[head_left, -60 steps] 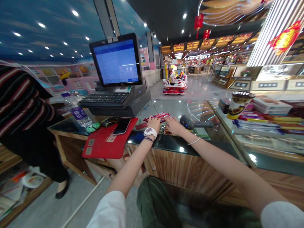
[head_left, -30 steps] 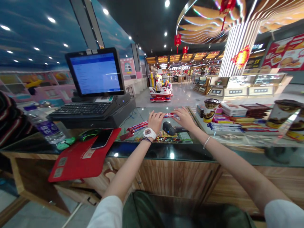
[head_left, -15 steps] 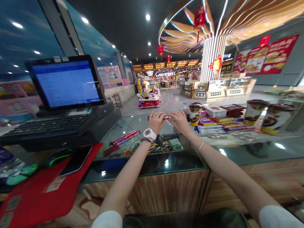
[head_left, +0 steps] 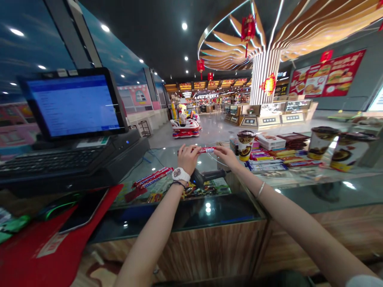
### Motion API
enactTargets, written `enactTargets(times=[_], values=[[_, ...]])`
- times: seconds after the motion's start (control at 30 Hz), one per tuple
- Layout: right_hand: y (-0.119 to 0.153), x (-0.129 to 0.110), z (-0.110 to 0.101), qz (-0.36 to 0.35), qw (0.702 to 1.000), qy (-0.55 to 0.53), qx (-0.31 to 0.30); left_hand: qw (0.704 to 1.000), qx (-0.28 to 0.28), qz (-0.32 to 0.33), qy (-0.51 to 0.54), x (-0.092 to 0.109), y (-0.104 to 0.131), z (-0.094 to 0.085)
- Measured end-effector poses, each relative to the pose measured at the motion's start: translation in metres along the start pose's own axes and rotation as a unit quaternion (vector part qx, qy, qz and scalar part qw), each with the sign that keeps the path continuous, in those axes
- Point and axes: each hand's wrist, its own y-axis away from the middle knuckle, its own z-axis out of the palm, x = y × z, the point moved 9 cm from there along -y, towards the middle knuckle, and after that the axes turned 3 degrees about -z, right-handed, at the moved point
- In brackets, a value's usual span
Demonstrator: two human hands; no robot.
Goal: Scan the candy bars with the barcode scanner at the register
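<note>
A red and white candy roll [head_left: 207, 150] is held level above the glass counter, one end in each hand. My left hand [head_left: 188, 158], with a white watch at its wrist, is closed around the left end. My right hand [head_left: 226, 155] pinches the right end between thumb and fingers. Below them a black handheld scanner [head_left: 206, 176] lies on the counter. To the left of my left hand rest several similar red and blue candy rolls [head_left: 154, 177], side by side and slanted.
At left stand a monitor [head_left: 73, 104] and a keyboard [head_left: 50, 167]. A phone [head_left: 83, 210] lies on a red mat [head_left: 72, 259]. Right of my hands are a paper cup [head_left: 245, 145], several candy packs [head_left: 266, 165] and two larger cups, the nearer [head_left: 350, 151] at the far right.
My hands have moved slightly apart, so more of the candy roll shows between them. The view has shifted a little, and the scanner is more exposed.
</note>
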Motion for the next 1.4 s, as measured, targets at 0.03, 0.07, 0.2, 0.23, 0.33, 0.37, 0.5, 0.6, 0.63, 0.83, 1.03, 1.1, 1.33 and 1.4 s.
enactTargets(times=[0.03,0.07,0.2,0.23,0.33,0.37,0.5,0.6,0.63,0.83,1.03,1.1,1.33,1.4], values=[[0.001,0.002,0.0,0.02,0.999,-0.029,0.003,1.0,-0.002,0.003,0.002,0.001,0.0,0.001],[0.001,0.003,0.0,0.035,0.998,-0.051,0.009,1.0,-0.005,0.005,0.002,0.002,0.0,0.003],[0.005,0.002,-0.001,0.073,0.99,-0.114,0.032,1.0,-0.017,0.004,-0.003,0.003,0.001,0.009],[0.006,0.003,0.0,0.082,0.988,-0.127,0.033,1.0,-0.02,0.005,-0.005,0.003,0.001,0.01],[0.007,0.008,0.0,0.106,0.98,-0.164,0.027,1.0,-0.029,0.007,-0.009,0.003,0.001,0.013],[0.007,0.011,-0.001,0.112,0.978,-0.173,0.024,0.999,-0.031,0.007,-0.01,0.004,0.001,0.013],[0.007,0.019,-0.001,0.132,0.976,-0.171,0.02,0.999,-0.038,0.018,-0.02,0.006,0.001,0.012],[0.007,0.021,-0.003,0.135,0.986,-0.088,0.035,0.998,-0.041,0.031,-0.022,0.009,0.0,0.009],[0.006,0.018,-0.005,0.121,0.991,-0.042,0.044,0.998,-0.042,0.036,-0.021,0.01,-0.001,0.009],[0.005,-0.025,-0.009,-0.074,0.97,0.221,0.073,0.997,-0.057,0.049,-0.015,0.015,-0.001,0.009],[0.003,-0.017,-0.006,-0.04,0.996,0.07,0.029,0.999,-0.04,0.033,-0.014,0.009,0.0,0.009],[0.001,-0.012,-0.005,-0.017,1.0,0.012,0.021,0.999,-0.035,0.03,-0.01,0.007,0.001,0.008],[0.002,-0.005,-0.013,-0.002,0.997,0.029,0.075,0.997,-0.061,0.048,-0.015,0.006,0.001,0.014],[0.003,-0.004,-0.014,-0.001,0.995,0.048,0.089,0.995,-0.081,0.056,-0.013,0.005,0.002,0.018]])
